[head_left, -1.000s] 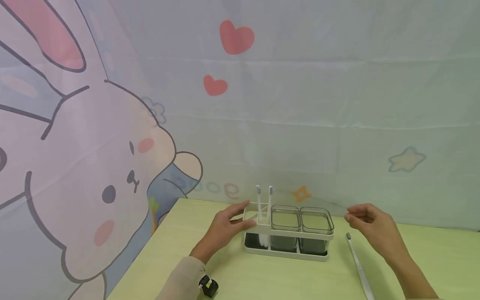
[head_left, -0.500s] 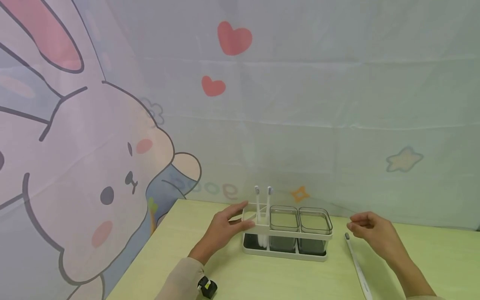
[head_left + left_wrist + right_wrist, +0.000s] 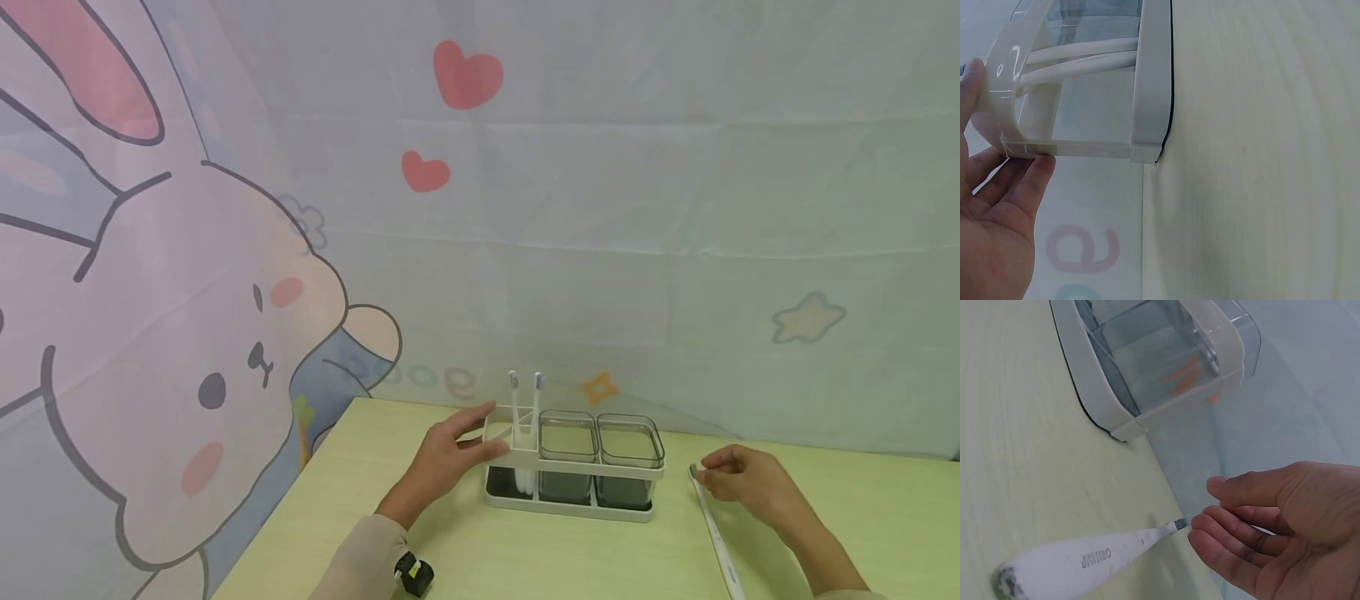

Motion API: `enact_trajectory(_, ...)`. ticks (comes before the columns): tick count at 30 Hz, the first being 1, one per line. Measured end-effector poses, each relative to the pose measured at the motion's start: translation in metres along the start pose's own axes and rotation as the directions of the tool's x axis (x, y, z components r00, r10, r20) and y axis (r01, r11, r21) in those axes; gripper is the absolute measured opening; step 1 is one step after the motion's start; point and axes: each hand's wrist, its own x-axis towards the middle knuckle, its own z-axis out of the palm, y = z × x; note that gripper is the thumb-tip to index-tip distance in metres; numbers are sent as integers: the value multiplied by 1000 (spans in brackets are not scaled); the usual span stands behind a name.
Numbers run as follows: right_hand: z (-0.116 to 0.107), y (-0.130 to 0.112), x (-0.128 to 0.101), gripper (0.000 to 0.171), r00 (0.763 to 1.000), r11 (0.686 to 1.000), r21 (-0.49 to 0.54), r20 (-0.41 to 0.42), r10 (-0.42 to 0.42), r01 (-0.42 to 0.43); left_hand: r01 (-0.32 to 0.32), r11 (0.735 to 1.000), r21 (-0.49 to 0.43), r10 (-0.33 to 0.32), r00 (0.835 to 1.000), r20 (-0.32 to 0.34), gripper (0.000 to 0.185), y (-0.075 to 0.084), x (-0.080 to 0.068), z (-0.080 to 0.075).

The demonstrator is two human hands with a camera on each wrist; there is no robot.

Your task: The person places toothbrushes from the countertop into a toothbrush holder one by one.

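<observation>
A white toothbrush holder [image 3: 570,510] with a dark base stands on the table. Two white toothbrushes [image 3: 536,417] stand upright in its left section, and two clear cups [image 3: 632,458] fill the other sections. My left hand [image 3: 442,458] grips the holder's left end by the upper frame [image 3: 1000,81], thumb on one side and fingers on the other. Another white toothbrush [image 3: 716,533] lies on the table to the right, its bristle head pointing away from me. My right hand [image 3: 750,487] is beside that head, fingers loosely bent and fingertips right at the bristles, as the right wrist view shows.
The pale yellow-green table [image 3: 600,558] ends at the back against a hanging cloth [image 3: 570,250] printed with a rabbit, hearts and stars. A small black device [image 3: 415,575] sits at my left sleeve [image 3: 363,554].
My right hand has come down and toward me, from above the lying toothbrush to its bristle head. The left hand keeps its hold on the holder.
</observation>
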Motion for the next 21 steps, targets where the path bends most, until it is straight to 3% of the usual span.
enact_trajectory(21, 7, 24, 8, 29, 996, 996, 55, 61, 64, -67, 3, 1000, -6, -3, 1000, -3, 68, -1, 1, 1)
